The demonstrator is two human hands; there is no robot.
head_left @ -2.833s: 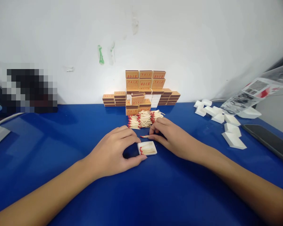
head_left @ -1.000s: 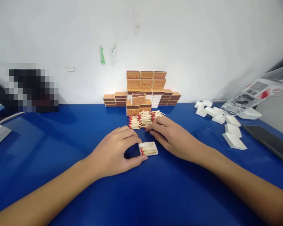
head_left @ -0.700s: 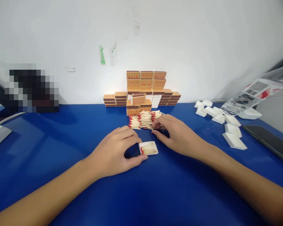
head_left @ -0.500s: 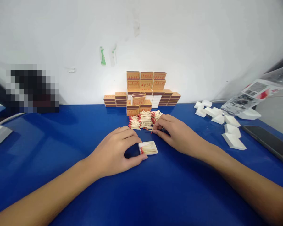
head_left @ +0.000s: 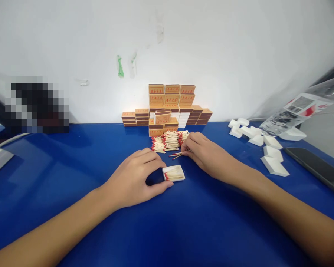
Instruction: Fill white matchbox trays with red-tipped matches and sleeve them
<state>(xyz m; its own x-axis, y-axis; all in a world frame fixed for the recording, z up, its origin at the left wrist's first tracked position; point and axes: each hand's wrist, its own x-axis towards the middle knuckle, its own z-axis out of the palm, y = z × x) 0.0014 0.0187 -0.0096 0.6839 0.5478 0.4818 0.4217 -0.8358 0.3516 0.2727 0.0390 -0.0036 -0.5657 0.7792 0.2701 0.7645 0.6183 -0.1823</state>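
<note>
- Left hand [head_left: 140, 178]: holds the white tray [head_left: 179, 168] between thumb and fingers; red-tipped matches [head_left: 172, 175] lie inside.
- Right hand [head_left: 202, 150]: fingertips pinch a few loose matches [head_left: 176, 154].
- Match pile [head_left: 170, 142]: just beyond those, near the right hand.
- Stacked matchboxes [head_left: 172, 99]: beyond both hands.

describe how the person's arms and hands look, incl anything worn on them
The left forearm and right forearm are slim, tapering toward the hands, and bare as far as they show: no sleeves, watch or bracelet. The left hand and right hand are ungloved, with no ring or marking that can be made out. Nail detail is too small to tell.
</note>
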